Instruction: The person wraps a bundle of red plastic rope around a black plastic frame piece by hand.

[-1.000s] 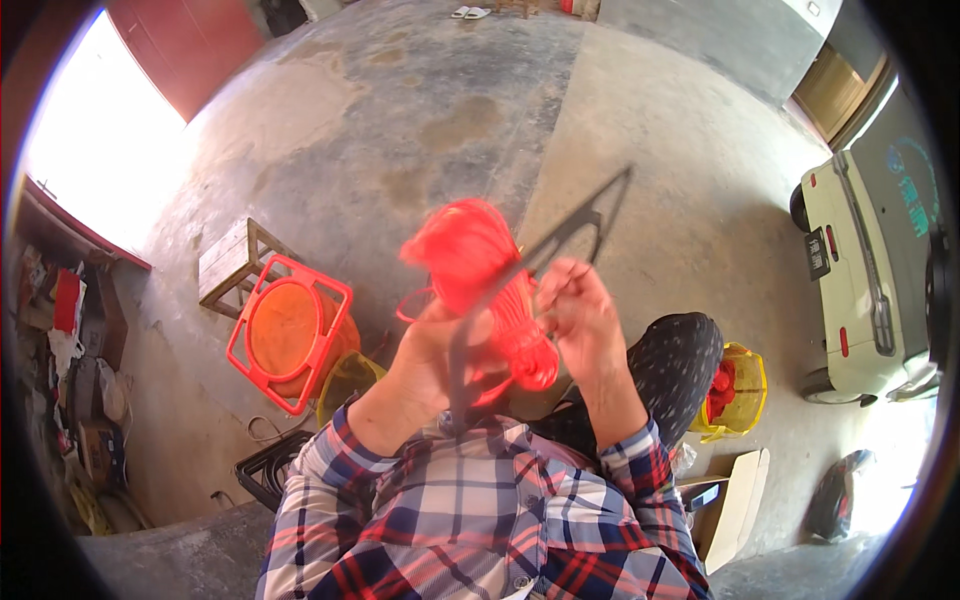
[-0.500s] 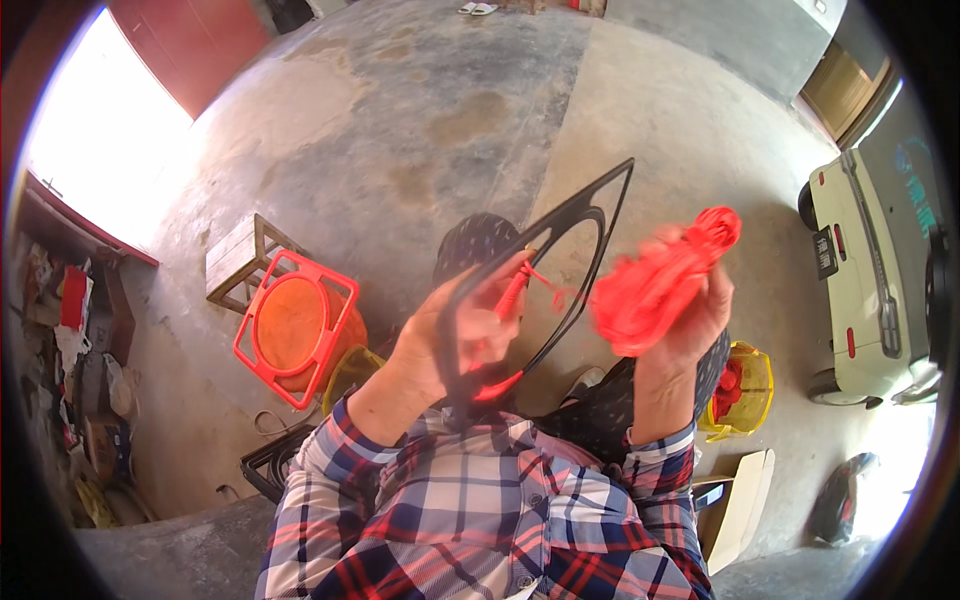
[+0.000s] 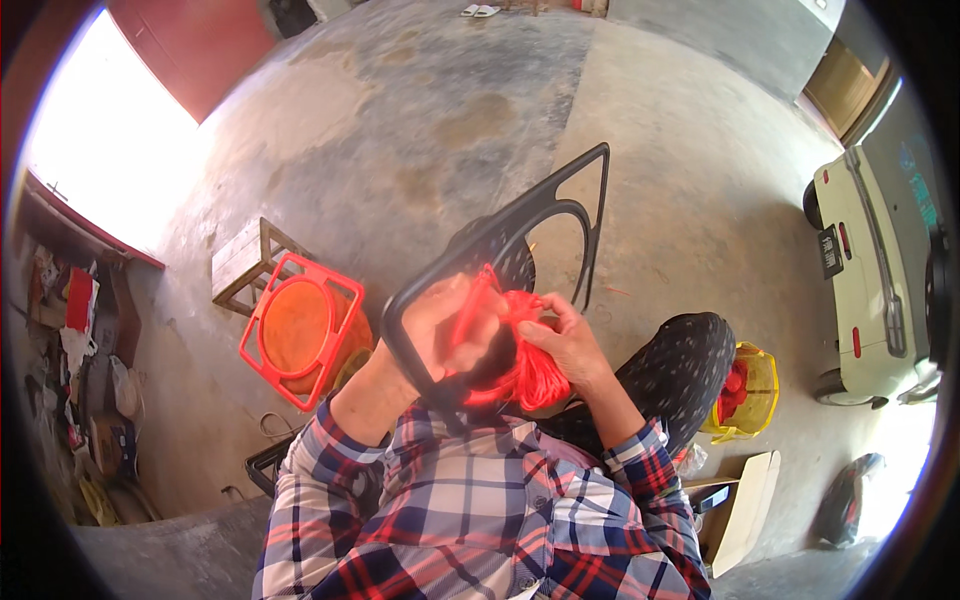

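A black frame (image 3: 530, 208) with a rounded inner opening is tilted in front of my chest, its upper corner pointing away to the right. My left hand (image 3: 452, 325) is closed at the frame's near left side, partly behind its bar; a slim red piece shows by the fingers, blurred. A skein of bright red cord (image 3: 541, 378) hangs against the frame's inner side. My right hand (image 3: 570, 345) pinches the top of the skein, thumb and fingers pressed together. Some red strands also lie along the frame's lower edge.
Left stands an orange bucket-like stool (image 3: 298, 328) with a red square frame on it, beside a wooden stool (image 3: 240, 268). At right are a yellow basket (image 3: 768, 392) with red stuff, an open cardboard box (image 3: 752, 505), a dark bag (image 3: 848, 498) and a parked vehicle (image 3: 862, 290).
My right hand has brought the red skein leftward, from apart on the right to against the black frame. The frame has shifted slightly left and turned its face more into view.
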A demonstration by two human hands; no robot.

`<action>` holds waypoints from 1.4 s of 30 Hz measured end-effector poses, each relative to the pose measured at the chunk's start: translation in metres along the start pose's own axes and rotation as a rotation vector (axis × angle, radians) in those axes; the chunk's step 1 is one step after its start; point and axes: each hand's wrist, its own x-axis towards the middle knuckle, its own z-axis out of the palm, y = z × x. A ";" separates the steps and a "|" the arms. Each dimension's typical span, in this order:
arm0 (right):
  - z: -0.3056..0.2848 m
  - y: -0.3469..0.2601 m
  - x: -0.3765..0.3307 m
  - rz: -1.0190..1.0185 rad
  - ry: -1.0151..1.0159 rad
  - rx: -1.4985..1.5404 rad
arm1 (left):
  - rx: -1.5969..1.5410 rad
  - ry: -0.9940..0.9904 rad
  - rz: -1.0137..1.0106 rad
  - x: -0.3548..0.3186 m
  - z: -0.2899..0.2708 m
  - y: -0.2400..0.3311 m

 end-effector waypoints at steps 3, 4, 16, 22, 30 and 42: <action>0.002 -0.008 0.019 -0.067 0.045 -0.174 | 0.073 -0.033 0.005 -0.002 0.021 -0.002; 0.005 -0.015 0.026 -0.098 0.086 -0.163 | 0.149 0.036 0.066 -0.003 0.031 -0.006; 0.030 -0.110 0.018 -0.576 -0.686 -0.198 | -0.128 0.006 -0.094 -0.005 0.073 -0.017; 0.006 -0.055 0.000 -0.277 -0.237 0.199 | -0.449 0.228 -0.006 -0.010 0.018 -0.025; 0.030 -0.052 -0.019 -0.383 -0.093 0.411 | -0.195 -0.003 0.112 0.007 0.006 -0.026; -0.029 -0.065 -0.016 -0.616 0.285 0.226 | 0.038 0.095 0.122 -0.001 0.010 -0.005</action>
